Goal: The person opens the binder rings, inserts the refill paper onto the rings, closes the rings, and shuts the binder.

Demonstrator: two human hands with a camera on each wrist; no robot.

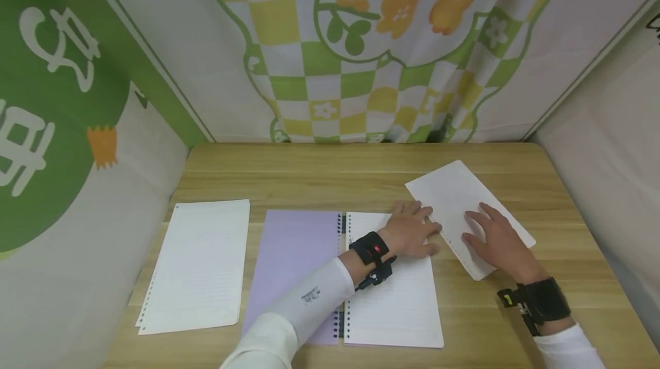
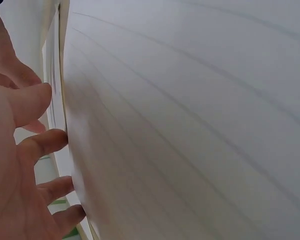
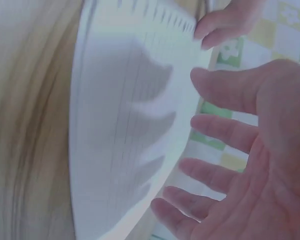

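Observation:
An open ring-bound notebook lies on the table, its lilac cover [image 1: 296, 266] to the left and lined white pages [image 1: 394, 306] to the right. My left hand [image 1: 409, 231] spreads over the upper right of those pages, fingertips at the page's edge. In the left wrist view its fingers [image 2: 52, 142] reach the side of the lined page. My right hand [image 1: 500, 246] hovers over loose punched sheets [image 1: 454, 197], which lie askew to the right of the notebook. Spread and holding nothing, its fingers [image 3: 220, 132] cast shadows on the paper in the right wrist view.
A second pile of punched lined sheets [image 1: 198, 266] lies on the left of the wooden table [image 1: 309, 177]. Fabric walls enclose the table, with a checked, flower-printed curtain [image 1: 356, 88] along the back edge.

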